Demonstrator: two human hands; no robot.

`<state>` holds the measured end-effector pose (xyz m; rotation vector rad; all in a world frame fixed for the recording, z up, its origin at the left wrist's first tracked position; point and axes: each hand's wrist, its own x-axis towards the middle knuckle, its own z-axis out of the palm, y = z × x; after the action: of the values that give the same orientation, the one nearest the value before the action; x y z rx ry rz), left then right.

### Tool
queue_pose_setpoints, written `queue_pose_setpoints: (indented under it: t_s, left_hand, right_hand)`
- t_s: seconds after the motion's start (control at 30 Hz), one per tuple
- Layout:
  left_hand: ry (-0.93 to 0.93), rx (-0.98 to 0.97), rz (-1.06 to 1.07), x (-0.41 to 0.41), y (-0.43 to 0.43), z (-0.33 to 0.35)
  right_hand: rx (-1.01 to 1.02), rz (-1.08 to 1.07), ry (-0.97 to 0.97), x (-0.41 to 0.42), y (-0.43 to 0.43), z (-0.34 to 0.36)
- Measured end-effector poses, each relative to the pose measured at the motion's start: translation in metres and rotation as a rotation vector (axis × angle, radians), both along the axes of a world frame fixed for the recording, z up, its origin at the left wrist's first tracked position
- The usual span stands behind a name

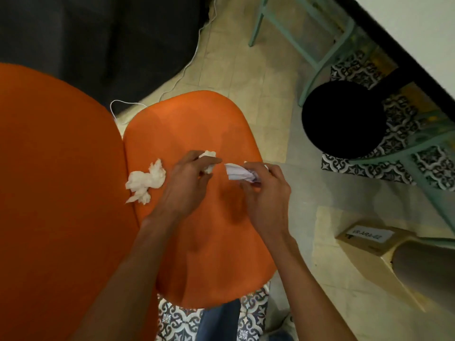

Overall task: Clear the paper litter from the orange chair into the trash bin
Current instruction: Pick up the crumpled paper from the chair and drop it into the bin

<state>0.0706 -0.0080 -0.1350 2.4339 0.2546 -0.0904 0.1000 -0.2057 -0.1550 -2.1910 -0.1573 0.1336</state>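
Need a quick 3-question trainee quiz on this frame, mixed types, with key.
1. True or false: the right hand holds a crumpled printed paper.
2. What does the left hand grip? A) white tissue wad B) cable C) nothing
3. Where does the loose tissue clump lie, and what round black thing stands right of the orange chair?

Key: 1 true; 2 A, the tissue wad; 3 on the seat by the backrest, left of the left hand; the trash bin.

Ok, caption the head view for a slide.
Both hands grip crumpled paper above the orange chair; loose tissue remains.
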Motion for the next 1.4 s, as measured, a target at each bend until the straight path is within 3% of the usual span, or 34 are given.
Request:
queue_pose_setpoints:
  t_s: [0.33,0.57,0.7,1.13,1.3,1.4]
  left_hand:
    - [-0.072,-0.129,-0.170,-0.035,-0.157,0.046]
    - [-0.007,-0.259,-0.147,-0.059,-0.291,0.070]
    - [0.000,-0.261,-0.203,-0.069,-0.356,0.071]
    - [0.036,-0.347,-0.417,-0.080,-0.527,0.057]
    - [0.050,-0.322,-0.474,-0.079,-0.557,0.051]
    - [0.061,-0.313,-0.494,-0.076,-0.568,0.049]
  right_hand:
    - [0.001,-0.255,-0.030,-0.064,-0.164,0.056]
    - [-0.017,-0.370,-0.050,-0.110,-0.287,0.088]
    - [-0.101,-0.453,-0.026,-0.133,-0.350,0.092]
    - [-0.047,-0.905,-0.102,-0.199,-0.534,0.074]
    - [-0.243,-0.848,-0.111,-0.192,-0.581,0.050]
    - [-0.289,-0.763,-0.014,-0.180,-0.593,0.043]
